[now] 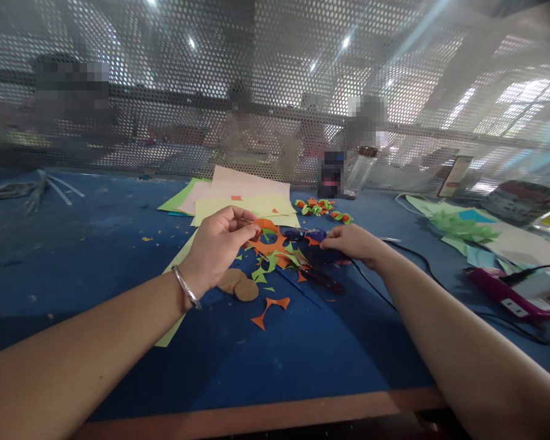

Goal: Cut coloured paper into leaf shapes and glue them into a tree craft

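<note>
My left hand (220, 244), with a silver bangle on the wrist, is closed in a pinch on a small orange paper circle (266, 225) held just above the blue table (119, 244). Below it lies an orange paper sheet with round holes (271, 247) among green and orange scraps (275, 264). My right hand (352, 242) rests on the table with its fingers curled on the dark blue scissors (308, 234).
Pale yellow, pink and green paper sheets (245, 198) lie behind the hands. Small folded orange-green pieces (323, 209) sit beyond. Two brown discs (239, 285) lie near my left wrist. A pink glue gun (508, 296) with black cable lies right. A perforated screen (275, 91) backs the table.
</note>
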Demonstrator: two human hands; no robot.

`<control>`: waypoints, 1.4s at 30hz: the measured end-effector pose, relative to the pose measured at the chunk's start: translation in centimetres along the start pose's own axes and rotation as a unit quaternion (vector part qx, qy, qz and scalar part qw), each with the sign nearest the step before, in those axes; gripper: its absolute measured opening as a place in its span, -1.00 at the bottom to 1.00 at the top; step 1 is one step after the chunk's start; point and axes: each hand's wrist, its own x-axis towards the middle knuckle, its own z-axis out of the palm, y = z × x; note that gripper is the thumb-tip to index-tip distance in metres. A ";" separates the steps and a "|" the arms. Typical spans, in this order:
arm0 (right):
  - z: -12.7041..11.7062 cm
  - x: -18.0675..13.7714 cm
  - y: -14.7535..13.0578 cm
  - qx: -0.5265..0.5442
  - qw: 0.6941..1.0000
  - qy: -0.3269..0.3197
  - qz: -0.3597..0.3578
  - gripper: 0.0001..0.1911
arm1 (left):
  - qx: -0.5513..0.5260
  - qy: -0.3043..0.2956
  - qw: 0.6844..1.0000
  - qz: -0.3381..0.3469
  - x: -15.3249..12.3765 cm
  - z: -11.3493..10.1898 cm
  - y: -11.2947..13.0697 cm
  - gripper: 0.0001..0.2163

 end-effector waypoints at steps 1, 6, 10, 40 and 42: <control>0.1 0.1 0.1 0.033 0.999 0.000 0.010 -0.80 | -0.006 0.007 1.000 -0.002 0.1 -0.1 0.0 -0.83; -0.8 -0.1 -0.4 0.212 0.977 0.026 0.002 -0.80 | -0.034 0.042 0.999 -0.010 0.9 -0.5 -0.2 -0.87; -2.1 -1.2 -1.6 0.308 0.950 0.029 -0.029 -0.82 | -0.055 0.041 0.997 -0.027 1.1 -0.5 -0.5 -0.86; -1.6 -5.4 -5.3 0.429 0.870 0.036 -0.240 -0.90 | -0.025 0.018 0.999 -0.026 1.0 0.1 -1.0 -0.84; -0.9 -5.3 -5.0 0.369 0.902 0.063 -0.216 -0.91 | -0.010 0.026 1.000 -0.003 1.2 0.0 -1.1 -0.84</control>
